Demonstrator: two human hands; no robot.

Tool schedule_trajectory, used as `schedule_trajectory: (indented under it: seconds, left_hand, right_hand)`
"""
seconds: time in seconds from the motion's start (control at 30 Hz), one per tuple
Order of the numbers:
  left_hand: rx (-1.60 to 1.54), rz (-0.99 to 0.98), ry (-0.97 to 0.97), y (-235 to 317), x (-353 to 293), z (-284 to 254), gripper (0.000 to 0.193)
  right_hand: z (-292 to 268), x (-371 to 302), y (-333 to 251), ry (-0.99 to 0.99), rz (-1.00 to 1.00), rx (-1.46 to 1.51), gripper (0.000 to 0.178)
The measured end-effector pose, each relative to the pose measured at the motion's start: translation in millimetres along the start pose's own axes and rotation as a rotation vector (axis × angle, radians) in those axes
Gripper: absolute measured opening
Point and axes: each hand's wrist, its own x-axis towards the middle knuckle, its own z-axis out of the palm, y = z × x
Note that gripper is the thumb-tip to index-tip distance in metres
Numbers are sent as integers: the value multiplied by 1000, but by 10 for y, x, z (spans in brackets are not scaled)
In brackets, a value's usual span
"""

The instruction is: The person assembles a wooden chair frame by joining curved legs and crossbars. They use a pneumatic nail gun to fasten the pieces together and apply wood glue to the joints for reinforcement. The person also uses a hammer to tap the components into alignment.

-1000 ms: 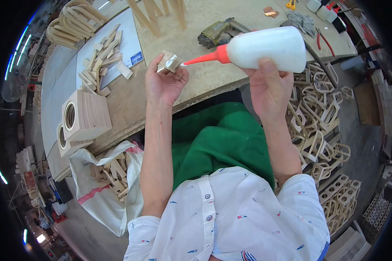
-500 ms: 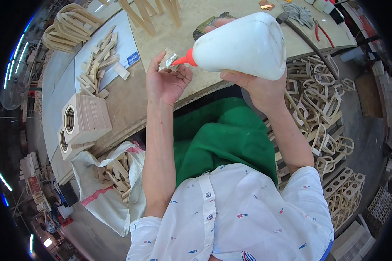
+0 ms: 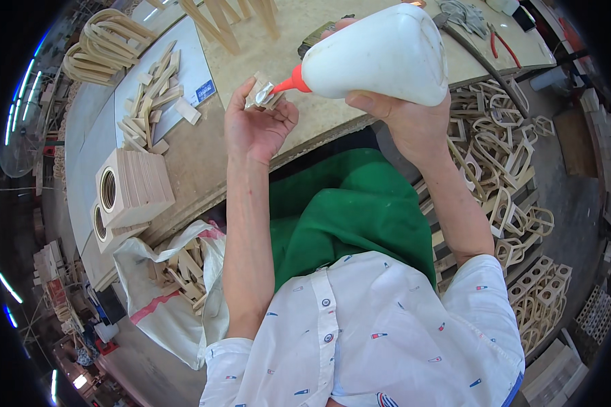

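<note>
My right hand (image 3: 407, 122) is wrapped round a large white squeeze bottle (image 3: 373, 57), which lies tilted nearly on its side. Its red nozzle (image 3: 294, 81) points left and down, with the tip at a blob of white glue (image 3: 263, 93). The glue sits on small wooden pieces (image 3: 257, 83) gripped in the fingers of my left hand (image 3: 263, 129). The fingers partly cover these pieces, so their number and full shape cannot be made out. Both hands are above the near edge of the workbench (image 3: 312, 132).
Loose wooden strips (image 3: 146, 102) lie on a pale board at left, near stacked square blocks with round holes (image 3: 139, 183). Below is a white sack (image 3: 149, 285) of offcuts. A hammer (image 3: 478, 57) and red-handled pliers (image 3: 502, 47) rest at far right, above piled wooden frames (image 3: 502, 156).
The bottle's base has risen slightly with my right hand. The nozzle tip has shifted a little left and up over the wooden pieces; the left hand has barely moved.
</note>
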Motion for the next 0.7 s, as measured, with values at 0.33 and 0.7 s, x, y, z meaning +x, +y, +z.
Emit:
schedule_trajectory:
  seconds: [0.33,0.7]
  left_hand:
    - [15,55,74,27,18,-51,39]
    - [-25,6,43,-27,7,-30,32]
  right_hand:
    - [-181,-65,78,107,-7,14,62]
    - [34,-147,101,117,115,172,62]
